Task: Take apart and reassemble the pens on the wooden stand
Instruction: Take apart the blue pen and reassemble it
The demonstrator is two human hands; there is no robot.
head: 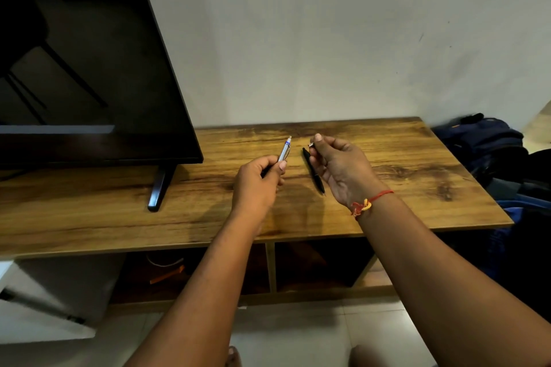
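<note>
Silver pen (284,152) held above wooden tabletop (402,158), my left hand (256,185) grip curled round its lower barrel. My right hand (343,170) grip pinches small metallic piece (311,145). Black pen (314,171) lies on tabletop beside right palm. Dark TV (89,68) stands left.

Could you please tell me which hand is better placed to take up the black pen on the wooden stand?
Right, probably. The right hand is directly beside the slim black pen, though it pinches a small metallic piece; the left hand grips the silver pen farther off.
</note>
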